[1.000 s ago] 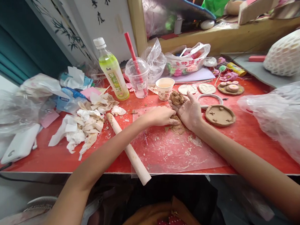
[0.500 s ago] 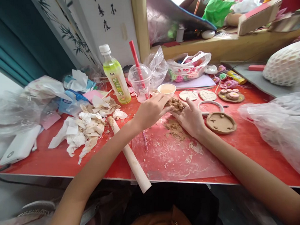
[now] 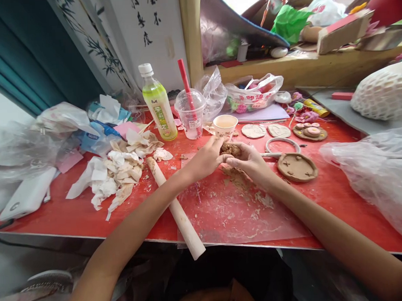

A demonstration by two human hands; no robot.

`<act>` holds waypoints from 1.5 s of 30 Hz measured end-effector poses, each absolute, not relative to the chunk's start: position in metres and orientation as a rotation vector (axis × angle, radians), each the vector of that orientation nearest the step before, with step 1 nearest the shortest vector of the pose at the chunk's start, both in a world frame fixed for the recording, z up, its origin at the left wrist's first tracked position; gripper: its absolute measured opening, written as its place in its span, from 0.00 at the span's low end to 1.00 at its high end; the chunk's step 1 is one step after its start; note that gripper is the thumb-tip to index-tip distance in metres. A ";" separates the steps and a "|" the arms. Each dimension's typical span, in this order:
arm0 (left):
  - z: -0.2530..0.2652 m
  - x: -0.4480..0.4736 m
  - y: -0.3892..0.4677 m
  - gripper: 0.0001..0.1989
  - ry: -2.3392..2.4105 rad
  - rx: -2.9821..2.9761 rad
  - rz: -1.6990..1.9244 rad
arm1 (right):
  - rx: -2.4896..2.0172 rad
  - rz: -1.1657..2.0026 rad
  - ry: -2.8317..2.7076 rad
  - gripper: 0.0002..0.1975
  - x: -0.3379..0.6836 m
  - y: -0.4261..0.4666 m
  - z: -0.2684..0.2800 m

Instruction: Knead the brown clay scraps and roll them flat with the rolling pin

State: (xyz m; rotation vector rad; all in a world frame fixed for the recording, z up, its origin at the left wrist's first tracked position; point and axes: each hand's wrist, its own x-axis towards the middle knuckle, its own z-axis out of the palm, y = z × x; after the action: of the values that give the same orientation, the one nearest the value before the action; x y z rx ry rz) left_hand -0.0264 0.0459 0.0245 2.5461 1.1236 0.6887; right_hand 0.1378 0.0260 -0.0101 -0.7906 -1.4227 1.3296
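Note:
A crumbly brown lump of clay [image 3: 230,149] is pressed between my two hands, above the plastic sheet [image 3: 230,220]. My left hand [image 3: 208,158] closes on it from the left, and my right hand [image 3: 250,161] wraps it from the right, thumb toward me. Both hide part of the lump. Just beyond them stands a paper cup [image 3: 224,125] of cloudy liquid. Clay crumbs [image 3: 240,177] lie on the sheet beneath. A round clay dish [image 3: 297,166] with a raised rim sits right of my right hand, beside a pale ring [image 3: 270,141].
A rolling pin [image 3: 177,209] juts over the table's front edge. Crumpled tissues [image 3: 115,174] lie left. A drink bottle [image 3: 159,105] and a plastic cup with a red straw [image 3: 191,120] stand behind. Flat clay discs [image 3: 253,131] lie at the back; a plastic bag [image 3: 378,174] is at right.
My right hand has turned from an open palm to fingers closed around the clay. My left hand has moved slightly toward me, and both hands now press the lump together.

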 end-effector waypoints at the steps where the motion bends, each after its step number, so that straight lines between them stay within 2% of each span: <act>1: 0.024 -0.026 0.044 0.18 1.132 2.565 0.673 | -0.814 1.273 -1.469 0.22 0.138 0.025 -0.010; 5: 0.021 -0.024 0.039 0.12 1.190 2.645 0.596 | -1.052 0.937 -1.645 0.16 0.139 0.020 -0.008; 9: 0.021 -0.018 0.034 0.09 1.282 2.707 0.578 | -1.180 0.764 -1.678 0.10 0.138 0.013 -0.003; 18: 0.023 -0.018 0.034 0.07 1.326 2.749 0.556 | -1.148 0.622 -1.699 0.16 0.135 0.011 0.003; 22: 0.022 -0.024 0.042 0.07 1.261 2.561 0.553 | -1.053 0.770 -1.697 0.15 0.134 0.013 0.004; 29: 0.041 -0.037 0.046 0.17 0.887 2.196 0.370 | -0.938 1.286 -1.561 0.14 0.137 0.023 -0.008; 34: 0.034 -0.032 0.036 0.35 0.977 2.513 0.505 | -0.835 1.525 -1.199 0.16 0.140 0.025 -0.006; 35: 0.030 -0.030 0.034 0.36 1.036 2.605 0.549 | -0.788 1.600 -1.165 0.17 0.139 0.024 -0.004; 37: 0.022 -0.027 0.032 0.31 1.160 2.768 0.597 | -0.677 1.703 -1.147 0.18 0.137 0.022 0.000; 40: 0.018 -0.024 0.032 0.21 1.260 2.961 0.564 | -0.627 1.701 -1.191 0.14 0.135 0.019 0.003; 45: 0.017 -0.023 0.030 0.18 1.292 3.098 0.507 | -0.770 1.540 -1.349 0.11 0.134 0.017 -0.004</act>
State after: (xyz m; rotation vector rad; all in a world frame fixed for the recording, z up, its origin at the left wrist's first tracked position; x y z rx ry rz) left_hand -0.0225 0.0301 0.0175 3.0981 1.2917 0.5069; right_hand 0.1336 0.0172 -0.0037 -0.7699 -1.3485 1.5401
